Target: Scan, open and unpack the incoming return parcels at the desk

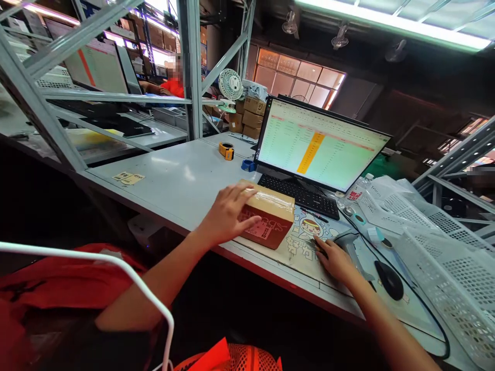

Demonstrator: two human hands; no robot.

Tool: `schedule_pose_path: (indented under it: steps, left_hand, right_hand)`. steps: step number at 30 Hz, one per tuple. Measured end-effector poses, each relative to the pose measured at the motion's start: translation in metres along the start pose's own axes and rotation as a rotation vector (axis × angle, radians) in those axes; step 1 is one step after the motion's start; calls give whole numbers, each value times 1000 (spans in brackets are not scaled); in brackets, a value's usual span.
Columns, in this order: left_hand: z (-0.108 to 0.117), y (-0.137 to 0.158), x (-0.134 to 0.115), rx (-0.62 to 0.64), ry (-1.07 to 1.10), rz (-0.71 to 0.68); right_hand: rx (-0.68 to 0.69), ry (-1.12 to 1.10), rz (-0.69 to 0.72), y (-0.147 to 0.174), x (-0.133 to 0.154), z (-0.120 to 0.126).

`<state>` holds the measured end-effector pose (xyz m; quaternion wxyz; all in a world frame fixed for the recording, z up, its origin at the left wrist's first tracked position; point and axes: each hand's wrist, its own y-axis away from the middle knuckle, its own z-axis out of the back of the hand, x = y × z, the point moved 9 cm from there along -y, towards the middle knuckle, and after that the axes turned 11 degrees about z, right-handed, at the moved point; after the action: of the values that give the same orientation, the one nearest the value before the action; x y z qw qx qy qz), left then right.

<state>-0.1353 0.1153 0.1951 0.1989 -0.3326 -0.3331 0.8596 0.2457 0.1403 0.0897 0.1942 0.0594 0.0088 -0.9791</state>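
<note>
A brown cardboard box [266,226] lies on the desk's front edge, sealed with clear tape over its top and bearing red print and a label on its side. My left hand [232,211] grips its left end, fingers over the top and thumb along the front face. To the right, my right hand [334,260] rests low over the printed desk mat [299,247] with fingers curled around something thin and dark, too small to make out. Right beside that hand lies a grey handheld barcode scanner [353,252].
Behind the box stand a keyboard [305,196] and a monitor [320,144]. A black mouse [389,280], cables and white perforated baskets [444,288] fill the right. Yellow tape [226,151], a blue tape dispenser [248,165] and paper labels [129,178] lie left. Another person [174,85] sits beyond the metal frame.
</note>
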Motion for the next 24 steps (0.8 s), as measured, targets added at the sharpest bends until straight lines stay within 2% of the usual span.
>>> schedule_pose_path:
  steps: [1,3,5,8,10,11,13,16,19,24]
  left_hand:
    - [-9,0,-11,1,-74,-29]
    - [-29,1,-17,-31,-171,-32]
    - [-41,1,-13,-109,-201,-31]
    - [-45,3,-5,-209,-177,-70]
    - [-45,2,-2,-217,-161,-77]
    - [-45,1,-1,-210,-156,-68]
    - [-44,0,1,-195,-156,-43]
    - [-44,0,1,-200,-184,-33]
    - [-45,1,1,-198,-203,-37]
    - [-45,-4,2,-200,-182,-38]
  right_hand:
    - [-3,-34,8,-3,2,-5]
    - [-20,-96,31,-13,5,-6]
    - [-107,-176,81,-25,12,11]
    - [-396,-343,204,-45,33,69]
    - [-571,-441,293,-61,57,112]
    - [-615,-470,336,-71,72,129]
    - [-580,-471,407,-96,106,151]
    - [-345,-297,442,-134,149,158]
    - [-194,-99,463,-152,168,158]
    - [-104,160,513,-149,186,158]
